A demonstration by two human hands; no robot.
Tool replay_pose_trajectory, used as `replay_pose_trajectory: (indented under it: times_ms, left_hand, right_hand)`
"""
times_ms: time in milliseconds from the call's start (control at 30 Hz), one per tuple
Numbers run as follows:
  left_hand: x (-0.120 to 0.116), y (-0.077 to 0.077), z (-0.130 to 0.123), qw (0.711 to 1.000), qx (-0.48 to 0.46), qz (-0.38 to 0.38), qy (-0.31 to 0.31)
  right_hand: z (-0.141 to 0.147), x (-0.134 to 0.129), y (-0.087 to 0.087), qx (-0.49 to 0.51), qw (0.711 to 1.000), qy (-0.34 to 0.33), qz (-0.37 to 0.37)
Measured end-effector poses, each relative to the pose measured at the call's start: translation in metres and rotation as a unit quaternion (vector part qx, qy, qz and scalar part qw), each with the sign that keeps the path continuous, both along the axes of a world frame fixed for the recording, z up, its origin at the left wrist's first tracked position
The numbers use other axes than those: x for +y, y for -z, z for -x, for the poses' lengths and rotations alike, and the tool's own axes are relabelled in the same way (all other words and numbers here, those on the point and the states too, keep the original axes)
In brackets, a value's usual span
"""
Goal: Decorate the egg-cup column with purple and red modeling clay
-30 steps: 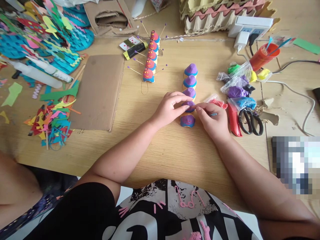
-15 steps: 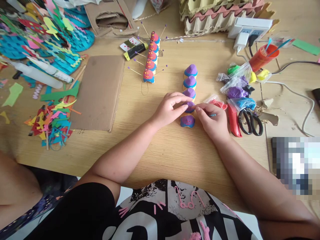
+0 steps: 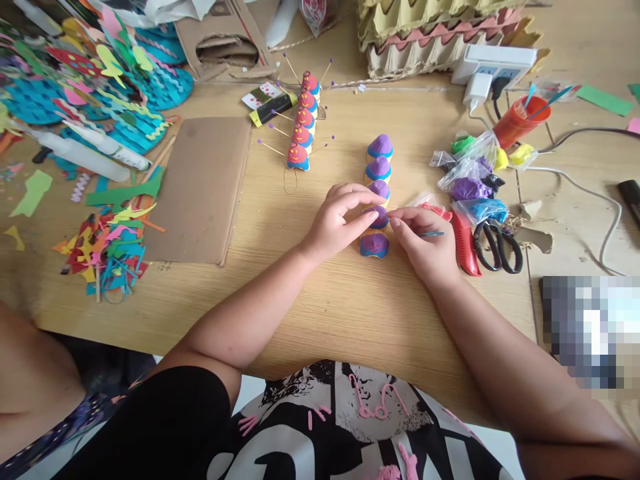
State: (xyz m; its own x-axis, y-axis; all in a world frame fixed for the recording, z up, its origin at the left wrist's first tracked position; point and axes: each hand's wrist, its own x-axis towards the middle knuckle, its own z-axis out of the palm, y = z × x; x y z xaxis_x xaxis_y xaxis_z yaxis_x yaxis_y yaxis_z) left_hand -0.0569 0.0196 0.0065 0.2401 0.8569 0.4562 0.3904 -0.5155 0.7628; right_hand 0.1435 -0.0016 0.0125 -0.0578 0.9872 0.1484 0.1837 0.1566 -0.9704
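Observation:
A purple and blue egg-carton strip (image 3: pixel 379 167) lies on the table in front of me, its nearest bump marked with a small face. My left hand (image 3: pixel 345 217) has thumb and fingers around the second-nearest bump, gripping the strip. Just right of that bump is my right hand (image 3: pixel 425 240), its thumb and forefinger pinched near the purple surface. A thin blue tool (image 3: pixel 432 234) sticks out from this hand's fingers; its tip is too small to make out. Beyond, to the left, stands a red and blue strip (image 3: pixel 303 127) with faces and purple-tipped sticks.
Brown cardboard (image 3: pixel 200 190) and paper scraps (image 3: pixel 113 243) lie left. At right are black-handled scissors (image 3: pixel 497 247), bagged clay (image 3: pixel 470 188), an orange cup (image 3: pixel 521 121) and a power strip (image 3: pixel 495 61). Egg trays (image 3: pixel 440 40) are stacked behind. Another person's bare limb (image 3: pixel 35 373) shows lower left.
The view has shifted slightly. The blue tool in my right hand has tilted and more of it shows; both hands stay by the same bump.

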Motion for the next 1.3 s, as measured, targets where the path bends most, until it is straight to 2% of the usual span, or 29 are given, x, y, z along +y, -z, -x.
replay_pose_trajectory:
  times_ms: [233, 433, 700, 867, 1100, 1300]
  left_hand:
    - [-0.005, -0.006, -0.002, 0.999, 0.036, -0.036, 0.009]
    - [-0.005, -0.005, -0.003, 0.998, 0.03, -0.059, 0.008]
    - [-0.007, -0.008, -0.005, 0.994, 0.057, -0.095, 0.003]
    - [-0.006, -0.009, -0.005, 0.994, 0.083, -0.075, 0.002]
    - [-0.005, -0.005, -0.005, 0.991, 0.057, -0.119, -0.009]
    - [-0.005, -0.003, -0.006, 0.989, -0.007, -0.148, -0.015]
  right_hand:
    - [0.001, 0.0, 0.002, 0.058, 0.998, -0.006, 0.013]
    - [-0.001, 0.0, 0.004, 0.048, 0.999, -0.008, -0.004]
    - [-0.003, -0.001, 0.003, 0.04, 0.998, -0.042, -0.02]
    - [-0.003, -0.002, -0.002, 0.029, 0.998, -0.059, -0.021]
    - [-0.003, -0.003, -0.005, 0.0, 0.998, -0.07, -0.005]
    - [-0.001, -0.001, 0.004, 0.068, 0.996, -0.062, 0.0]
